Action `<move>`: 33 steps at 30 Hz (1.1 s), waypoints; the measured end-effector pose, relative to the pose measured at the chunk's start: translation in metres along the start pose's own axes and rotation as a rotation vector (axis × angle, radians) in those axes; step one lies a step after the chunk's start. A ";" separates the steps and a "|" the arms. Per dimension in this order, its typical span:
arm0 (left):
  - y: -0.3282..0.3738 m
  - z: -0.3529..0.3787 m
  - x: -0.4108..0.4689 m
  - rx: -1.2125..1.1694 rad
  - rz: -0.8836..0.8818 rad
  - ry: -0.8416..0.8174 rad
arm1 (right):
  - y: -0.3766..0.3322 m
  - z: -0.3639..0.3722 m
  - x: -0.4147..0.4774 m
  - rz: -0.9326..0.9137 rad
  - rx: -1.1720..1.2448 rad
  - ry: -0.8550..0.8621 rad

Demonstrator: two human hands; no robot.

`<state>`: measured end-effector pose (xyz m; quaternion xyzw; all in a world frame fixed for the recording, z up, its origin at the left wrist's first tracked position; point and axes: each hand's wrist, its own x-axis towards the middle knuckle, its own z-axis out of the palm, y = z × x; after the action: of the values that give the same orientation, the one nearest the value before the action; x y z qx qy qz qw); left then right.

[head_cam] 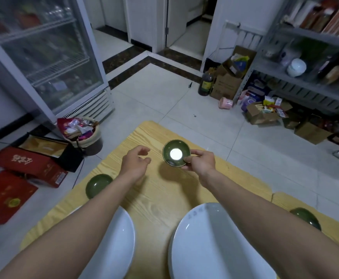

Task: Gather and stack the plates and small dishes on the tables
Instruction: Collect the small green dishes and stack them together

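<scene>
- Right hand point(201, 161): its grip pinches the right rim of a small round dark-green glazed dish point(175, 153), thumb on top, fingers beneath.
- That dish: held over the far middle of the pale wooden table point(154, 198), its shadow on the wood below it; a bright glare spot in its well.
- Left hand point(136, 164): grip apart, fingers loosely curved, holding nothing, just left of the dish.
- Second dark-green dish point(98, 186): at the table's left edge.
- Third dark-green dish point(305, 217): near right, on the adjoining wooden table point(285, 200), partly hidden by the right forearm.
- Two large white plates, left point(116, 248) and right point(215, 248): near edge, side by side, apart.
- Glass-door fridge point(43, 57): far left.
- Full waste basket point(82, 133): on the floor beside the fridge.
</scene>
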<state>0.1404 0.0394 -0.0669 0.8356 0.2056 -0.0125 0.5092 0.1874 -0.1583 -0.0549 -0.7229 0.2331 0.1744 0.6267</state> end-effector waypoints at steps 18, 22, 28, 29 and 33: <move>-0.050 -0.133 -0.062 -0.065 -0.060 0.190 | -0.012 0.098 -0.112 -0.052 0.013 -0.112; -0.087 -0.152 -0.045 0.006 -0.094 0.132 | -0.004 0.125 -0.108 -0.033 0.006 -0.084; -0.137 -0.145 -0.029 0.073 -0.165 -0.020 | 0.013 0.144 -0.092 0.021 -0.007 -0.016; -0.143 -0.142 -0.027 0.080 -0.163 -0.041 | 0.014 0.145 -0.090 0.025 -0.009 -0.007; -0.158 -0.131 -0.016 0.102 -0.178 -0.052 | 0.020 0.146 -0.083 0.048 -0.001 0.019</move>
<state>0.0446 0.2089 -0.1343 0.8383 0.2650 -0.0898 0.4680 0.1133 -0.0067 -0.0487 -0.7189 0.2561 0.1827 0.6199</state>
